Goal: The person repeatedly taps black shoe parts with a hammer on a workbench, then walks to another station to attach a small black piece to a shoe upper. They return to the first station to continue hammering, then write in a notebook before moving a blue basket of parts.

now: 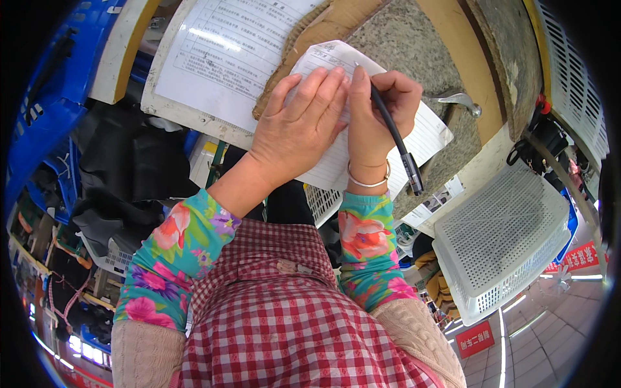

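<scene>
A black pen [395, 133] is gripped between the thumb and fingers of my right hand [381, 110], its tip near the top of a lined sheet of paper [420, 132]. Some handwriting shows along the sheet's upper edge. My left hand [299, 116] lies flat on the same paper, fingers stretched out and close beside my right thumb. The two hands cover much of the sheet's middle. Under the paper are a grey stone slab [414, 55] and a piece of brown cardboard [310, 35].
A printed sheet in a clear cover [220, 64] lies at the upper left. A bent metal piece [460, 101] rests on the slab. White perforated baskets [504, 226] stand at the right. Black material [139, 155] and a blue crate [65, 71] are at the left.
</scene>
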The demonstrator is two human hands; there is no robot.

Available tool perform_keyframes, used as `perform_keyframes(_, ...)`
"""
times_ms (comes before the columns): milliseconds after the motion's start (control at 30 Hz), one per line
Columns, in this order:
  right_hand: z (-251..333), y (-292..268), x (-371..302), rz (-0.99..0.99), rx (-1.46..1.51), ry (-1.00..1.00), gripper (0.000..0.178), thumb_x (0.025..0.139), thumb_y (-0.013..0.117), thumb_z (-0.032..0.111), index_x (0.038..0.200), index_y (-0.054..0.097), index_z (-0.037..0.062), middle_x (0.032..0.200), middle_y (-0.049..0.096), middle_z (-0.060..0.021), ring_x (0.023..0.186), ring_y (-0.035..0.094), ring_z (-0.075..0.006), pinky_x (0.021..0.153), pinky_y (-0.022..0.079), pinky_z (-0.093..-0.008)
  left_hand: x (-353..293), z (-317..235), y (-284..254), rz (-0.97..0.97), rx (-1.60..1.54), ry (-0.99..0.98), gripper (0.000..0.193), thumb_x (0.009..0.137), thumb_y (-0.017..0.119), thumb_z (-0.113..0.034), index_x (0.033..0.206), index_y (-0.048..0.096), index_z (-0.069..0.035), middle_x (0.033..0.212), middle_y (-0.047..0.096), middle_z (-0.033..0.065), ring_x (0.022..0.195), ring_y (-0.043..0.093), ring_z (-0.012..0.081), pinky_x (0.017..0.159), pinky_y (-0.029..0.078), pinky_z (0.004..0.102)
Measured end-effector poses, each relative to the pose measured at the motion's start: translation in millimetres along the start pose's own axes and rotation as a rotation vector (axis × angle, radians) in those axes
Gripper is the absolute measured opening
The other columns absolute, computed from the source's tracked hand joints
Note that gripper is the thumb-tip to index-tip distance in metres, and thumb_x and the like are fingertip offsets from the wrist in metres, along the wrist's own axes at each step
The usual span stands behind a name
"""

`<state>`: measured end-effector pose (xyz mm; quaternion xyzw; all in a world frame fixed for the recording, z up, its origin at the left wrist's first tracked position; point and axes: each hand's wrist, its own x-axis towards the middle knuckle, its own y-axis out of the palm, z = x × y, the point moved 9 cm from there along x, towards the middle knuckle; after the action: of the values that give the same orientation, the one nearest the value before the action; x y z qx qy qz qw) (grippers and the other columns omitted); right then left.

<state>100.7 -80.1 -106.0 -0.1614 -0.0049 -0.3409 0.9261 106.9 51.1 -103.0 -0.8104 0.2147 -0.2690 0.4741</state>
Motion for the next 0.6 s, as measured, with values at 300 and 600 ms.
perform_keyframes(300,4.3,4.2,2.4,0.018,-0.092,-0.082,0.027,0.09,0.079,0.009,0.079,0.054,0.0069,0.064,0.057,0.0016,0.056,0.046,-0.0029,0.051,0.038,-0.02,-1.1,0.2,-1.9,-0.04,0.036,-0.012,0.04,0.093,0.064,-0.03,0.127,0.065,-0.009,0.139,0.057,0.0018,0.131,0.049,0.0159,0.11,0.035,0.0425)
perform_keyframes(600,5.4,9.0,3.1,0.046,-0.144,-0.103,0.028,0.091,0.077,0.009,0.077,0.052,0.0067,0.063,0.056,0.0009,0.056,0.046,-0.0046,0.052,0.039,-0.0214,-1.7,0.8,-3.3,-0.086,0.044,-0.012,0.04,0.092,0.061,-0.03,0.126,0.066,-0.01,0.135,0.058,0.0006,0.129,0.05,0.0159,0.109,0.036,0.0423)
